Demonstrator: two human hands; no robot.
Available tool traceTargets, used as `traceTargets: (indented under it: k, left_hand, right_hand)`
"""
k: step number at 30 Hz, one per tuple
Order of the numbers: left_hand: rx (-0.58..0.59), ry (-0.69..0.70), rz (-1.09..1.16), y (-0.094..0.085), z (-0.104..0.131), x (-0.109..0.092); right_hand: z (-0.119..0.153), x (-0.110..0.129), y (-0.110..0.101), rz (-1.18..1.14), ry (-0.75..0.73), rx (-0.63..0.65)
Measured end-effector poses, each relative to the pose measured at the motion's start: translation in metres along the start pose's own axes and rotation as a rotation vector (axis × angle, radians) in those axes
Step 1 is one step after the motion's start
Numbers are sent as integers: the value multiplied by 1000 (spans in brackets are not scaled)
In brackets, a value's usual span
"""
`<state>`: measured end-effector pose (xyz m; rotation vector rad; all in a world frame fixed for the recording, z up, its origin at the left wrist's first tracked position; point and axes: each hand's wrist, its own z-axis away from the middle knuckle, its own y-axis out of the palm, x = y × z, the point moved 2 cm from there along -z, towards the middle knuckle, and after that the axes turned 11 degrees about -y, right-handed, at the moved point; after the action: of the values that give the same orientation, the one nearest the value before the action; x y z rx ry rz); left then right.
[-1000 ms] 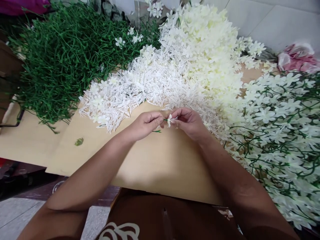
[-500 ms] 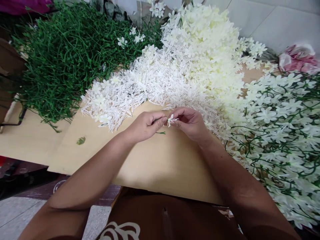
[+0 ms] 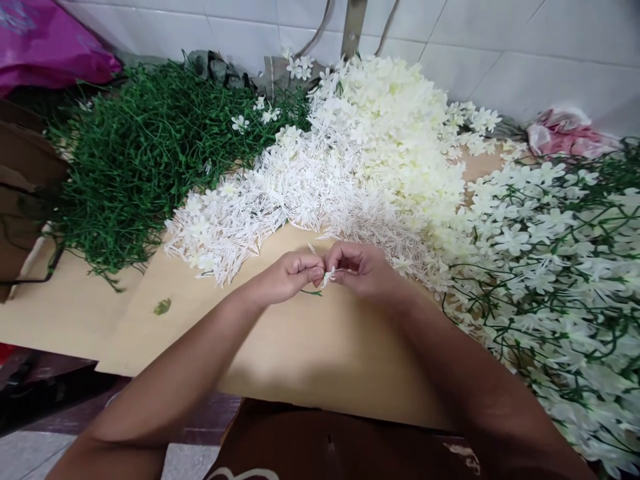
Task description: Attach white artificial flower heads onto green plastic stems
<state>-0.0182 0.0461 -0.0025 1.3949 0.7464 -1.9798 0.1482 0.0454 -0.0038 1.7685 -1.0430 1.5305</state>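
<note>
A small white flower [image 3: 327, 276] is pinched between my two hands over the cardboard sheet [image 3: 300, 347]. My left hand [image 3: 290, 277] is closed at its base, where a short green stem end [image 3: 314, 293] shows below the fingers. My right hand [image 3: 357, 270] is closed on the flower from the other side, thumb and fingertips together. Just beyond my hands lies a heap of thin white stamens [image 3: 320, 180], and behind it a heap of cream-white blossoms [image 3: 405, 127].
Green stems [image 3: 150, 153] are piled at the left. Flowers on green stems [image 3: 560, 280] cover the right side. A brown box [image 3: 25, 193] and a magenta bag [image 3: 50, 47] sit at the far left, a pink and white bag [image 3: 565, 133] at the back right.
The head view has tilted up, showing more wall. My hands have come closer together around the flower, and my right fingers have curled in more.
</note>
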Motion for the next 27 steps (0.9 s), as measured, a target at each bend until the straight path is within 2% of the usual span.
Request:
traceTargets:
  k: [3,6,13,16,19,22,25,27]
  left_hand:
    - [43,-8,-3,-1,-1,-1]
    - [65,-4,-34,-2,-1,-2]
    - [32,17,-193,-5,-3,-2]
    - [-56,-23,-287,-6,-4,-1]
    - [-175,-82,-327,-9,-2,-3]
    - [-264,-95,-305,-18,6,-10]
    - [-409,-48,-270,-30,15,-19]
    - [-402,-48,-286,-35,19,-21]
  right_hand:
    - [1,0,3,57,-33,9]
    - [3,-2,7,40,12,-15]
    - [2,-10,10,1,99,-146]
    - [-1,-12,9,28,105,-191]
    - [-5,-7,3,160,32,-201]
    - [-7,4,-10,340,-78,-205]
    - [-1,16,-28,418,-125,-248]
    - [5,20,-36,461,-123,-262]
